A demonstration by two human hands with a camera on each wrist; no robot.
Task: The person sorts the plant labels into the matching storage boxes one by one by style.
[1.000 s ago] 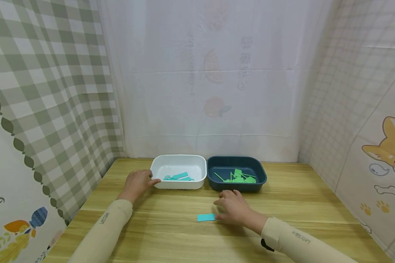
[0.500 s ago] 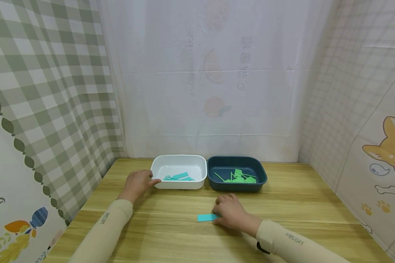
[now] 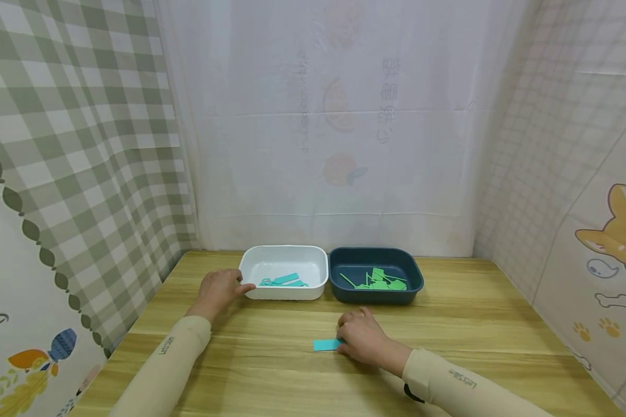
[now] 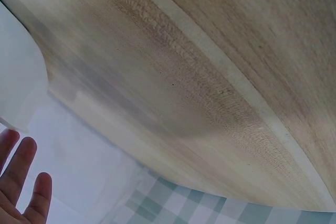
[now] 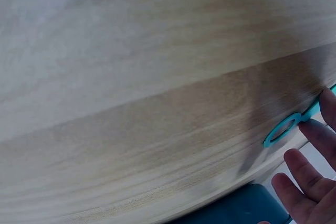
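At the front left corner of the white bin [image 3: 284, 293], my left hand [image 3: 219, 291] holds the rim, thumb over the front edge and fingers along the left side. Its fingertips [image 4: 27, 148] show close to the bin's wall in the left wrist view. My right hand [image 3: 362, 336] is low over the table, pinching a flat turquoise strip [image 3: 326, 345] at its right part. The right wrist view shows a ring-shaped end [image 5: 283, 129] on this strip, beside the thumb and forefinger; the other fingers spread away. Several similar turquoise pieces [image 3: 287, 279] lie in the white bin.
Right beside the white bin stands a dark blue bin [image 3: 375, 297], holding several light green flat pieces [image 3: 379, 281] with thin stems. Both are at the back of the wooden table [image 3: 271, 370]. Cloth curtains [image 3: 334, 174] hang behind and on both sides.
My right hand has come down and slightly toward me, its fingers closing on the turquoise strip, which stays in place. The left hand has not moved.
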